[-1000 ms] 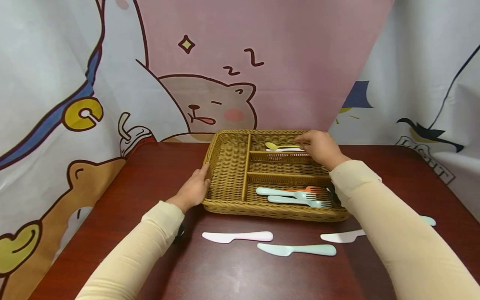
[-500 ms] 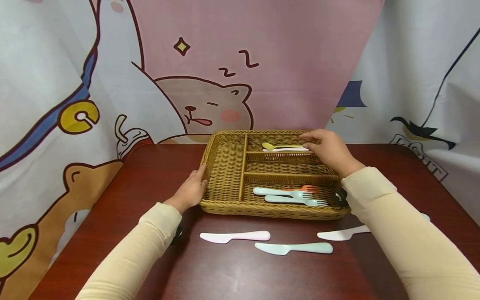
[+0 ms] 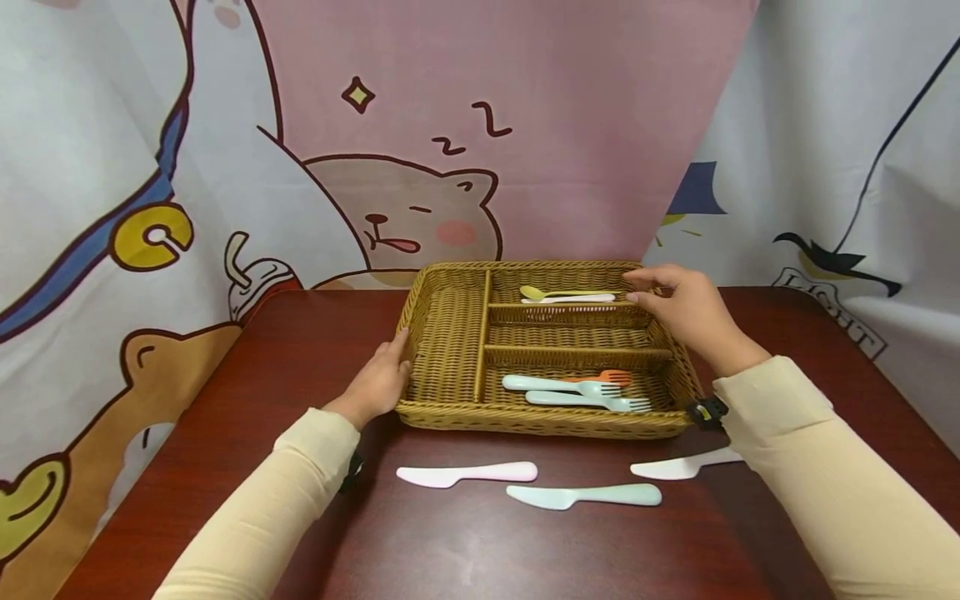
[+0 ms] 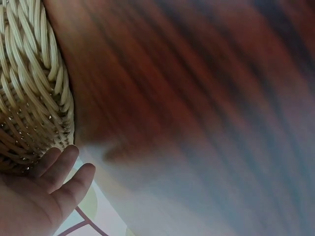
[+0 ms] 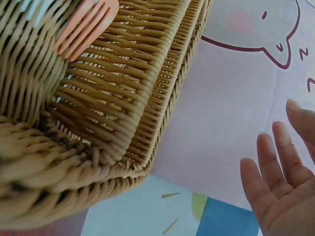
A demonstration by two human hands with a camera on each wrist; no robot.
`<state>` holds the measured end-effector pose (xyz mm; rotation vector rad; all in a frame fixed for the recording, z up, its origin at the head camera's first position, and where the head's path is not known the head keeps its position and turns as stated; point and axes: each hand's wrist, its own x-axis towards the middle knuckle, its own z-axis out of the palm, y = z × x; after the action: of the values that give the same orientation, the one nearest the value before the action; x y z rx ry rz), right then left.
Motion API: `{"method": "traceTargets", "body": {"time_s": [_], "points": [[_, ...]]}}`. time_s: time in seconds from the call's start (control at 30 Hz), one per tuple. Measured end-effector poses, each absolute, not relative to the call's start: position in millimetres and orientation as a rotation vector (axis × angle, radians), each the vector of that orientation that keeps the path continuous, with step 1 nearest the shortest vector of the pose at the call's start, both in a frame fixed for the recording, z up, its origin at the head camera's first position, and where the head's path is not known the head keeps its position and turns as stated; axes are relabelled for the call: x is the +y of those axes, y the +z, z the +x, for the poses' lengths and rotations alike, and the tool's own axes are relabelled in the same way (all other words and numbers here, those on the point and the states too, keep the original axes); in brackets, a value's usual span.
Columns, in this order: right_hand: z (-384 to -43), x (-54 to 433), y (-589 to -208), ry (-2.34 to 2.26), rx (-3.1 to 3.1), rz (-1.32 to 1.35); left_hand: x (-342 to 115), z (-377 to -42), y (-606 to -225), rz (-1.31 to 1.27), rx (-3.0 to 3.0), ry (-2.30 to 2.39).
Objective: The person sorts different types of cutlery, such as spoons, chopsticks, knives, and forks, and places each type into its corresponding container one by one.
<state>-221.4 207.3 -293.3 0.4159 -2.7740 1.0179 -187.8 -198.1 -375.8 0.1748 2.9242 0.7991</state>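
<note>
A woven basket (image 3: 540,422) with several compartments lies on the table. My left hand (image 3: 375,379) rests against its left wall, fingers fairly straight; the left wrist view shows fingertips (image 4: 69,157) at the wicker. Over the back right corner hovers my right hand (image 3: 693,312), thumb and fingers apart with nothing between them. In the back compartment a yellow spoon (image 3: 532,292) lies beside a whitish utensil (image 3: 602,297), whose kind I cannot tell. The front compartment holds two light blue forks (image 3: 543,383) and an orange fork (image 3: 617,377), partly covered.
In front of the basket lie a pale pink knife (image 3: 495,472), a mint knife (image 3: 618,495) and a white knife (image 3: 667,469), its handle partly behind the right sleeve (image 3: 817,467). A printed curtain (image 3: 585,150) hangs behind the dark red table (image 3: 450,550).
My right hand has drawn right, away from the spoon, toward the basket's back right corner, its thumb and fingers spreading. My left hand stays against the basket. The view has shifted slightly.
</note>
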Motion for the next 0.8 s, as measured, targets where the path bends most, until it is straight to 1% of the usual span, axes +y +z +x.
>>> {"method": "traceTargets", "body": {"time_s": [0.27,0.8], "points": [[-208,222,-299,1.028,-2.773,0.361,-198,-188,-376,0.174,2.91,0.832],[-189,269,-313,1.015,-2.804,0.241,-199,-187,-376,0.179,2.897,0.871]]}}
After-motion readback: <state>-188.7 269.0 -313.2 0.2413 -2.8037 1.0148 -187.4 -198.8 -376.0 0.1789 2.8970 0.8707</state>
